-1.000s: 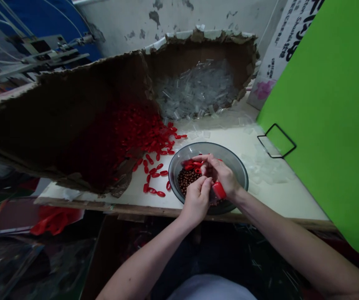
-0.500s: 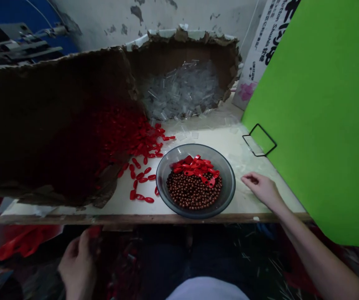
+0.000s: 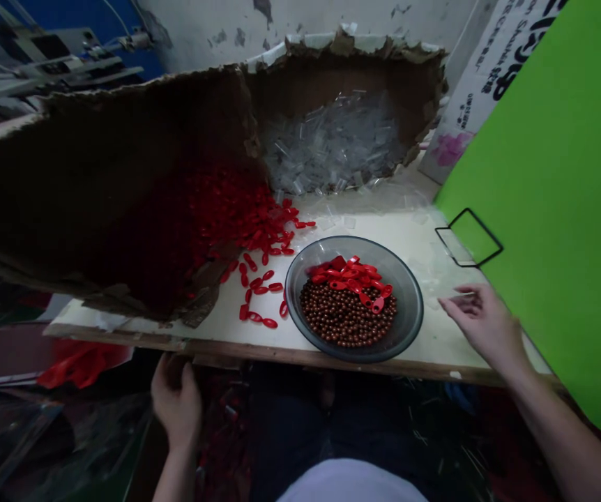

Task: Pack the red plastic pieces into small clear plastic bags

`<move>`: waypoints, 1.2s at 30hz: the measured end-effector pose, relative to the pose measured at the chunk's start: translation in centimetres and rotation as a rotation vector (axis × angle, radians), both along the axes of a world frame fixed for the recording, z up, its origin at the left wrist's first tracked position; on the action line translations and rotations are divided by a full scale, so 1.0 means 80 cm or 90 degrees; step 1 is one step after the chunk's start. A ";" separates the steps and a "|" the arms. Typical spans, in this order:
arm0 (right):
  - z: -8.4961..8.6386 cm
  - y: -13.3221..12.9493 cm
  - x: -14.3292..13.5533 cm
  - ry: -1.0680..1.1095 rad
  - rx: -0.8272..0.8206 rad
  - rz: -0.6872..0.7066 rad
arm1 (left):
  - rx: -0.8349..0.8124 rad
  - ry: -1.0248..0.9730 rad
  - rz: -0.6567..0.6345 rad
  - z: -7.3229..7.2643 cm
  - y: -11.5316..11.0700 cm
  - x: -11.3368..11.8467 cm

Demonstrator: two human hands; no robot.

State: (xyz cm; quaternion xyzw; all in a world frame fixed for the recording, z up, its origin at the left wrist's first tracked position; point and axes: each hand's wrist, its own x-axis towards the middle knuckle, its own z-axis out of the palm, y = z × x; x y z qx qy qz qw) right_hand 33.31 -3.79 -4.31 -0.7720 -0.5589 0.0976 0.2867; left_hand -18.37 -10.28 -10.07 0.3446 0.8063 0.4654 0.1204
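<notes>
A grey translucent bowl stands near the front of the table, with brown round beads and a heap of red plastic pieces inside. My right hand hovers to the right of the bowl, fingers apart, holding nothing that I can see. Below the table's front edge, at left, is my left hand. Its thumb and fingers are parted and nothing shows between them; the fingertips are dim. Loose red pieces lie left of the bowl.
A torn cardboard box lies at the back left, holding many red pieces and clear plastic pieces. A green panel with a black wire frame bounds the right side. Red plastic film hangs at lower left.
The view has swung left. My left hand has come up towards the table edge, and the red thing seen at its fingers is no longer visible there. My right hand's fingers have spread.
</notes>
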 end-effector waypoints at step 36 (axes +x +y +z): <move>0.033 0.077 -0.201 0.216 -0.197 0.548 | 0.154 -0.455 -0.456 0.078 0.103 0.236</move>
